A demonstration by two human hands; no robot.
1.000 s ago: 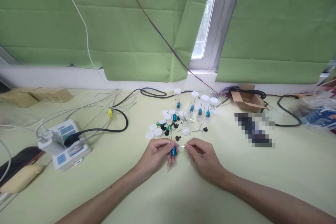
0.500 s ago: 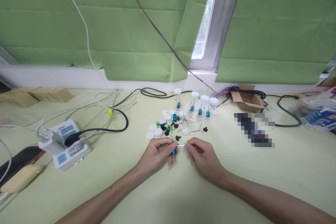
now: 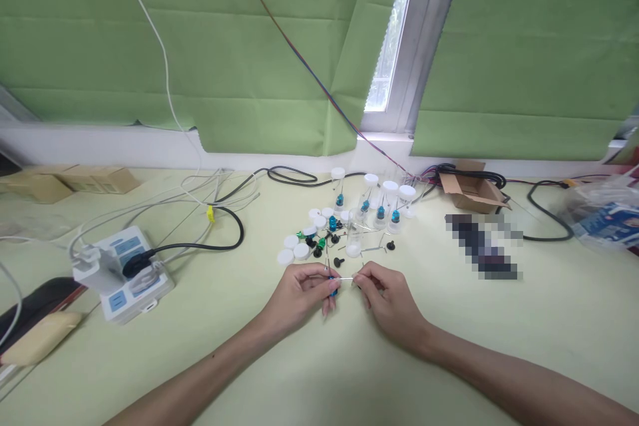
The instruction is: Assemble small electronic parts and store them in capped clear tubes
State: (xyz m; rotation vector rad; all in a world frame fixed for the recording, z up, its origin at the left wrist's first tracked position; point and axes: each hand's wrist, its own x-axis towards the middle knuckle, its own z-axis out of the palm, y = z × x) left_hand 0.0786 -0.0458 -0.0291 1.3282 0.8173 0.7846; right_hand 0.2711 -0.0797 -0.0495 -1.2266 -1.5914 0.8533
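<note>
My left hand [image 3: 299,296] pinches a small blue cylinder part [image 3: 333,288] low over the pale green table [image 3: 319,373]. My right hand [image 3: 387,296] holds a thin metal pin [image 3: 345,278] whose tip meets the blue part. Just beyond the hands lie several white caps [image 3: 294,247], small black and green bits [image 3: 319,246] and a clear tube [image 3: 354,239]. Further back stand several clear vials with white lids and blue parts inside [image 3: 380,203].
A white power strip [image 3: 122,273] with plugged cables sits at the left, with a black cable loop [image 3: 224,233] beside it. An open cardboard box [image 3: 472,190] and a plastic bag [image 3: 606,216] are at the right. Flat boxes [image 3: 70,181] lie far left. Green blinds hang behind.
Both hands stay nearly in place; the blue part has turned slightly in my left fingers and shows less.
</note>
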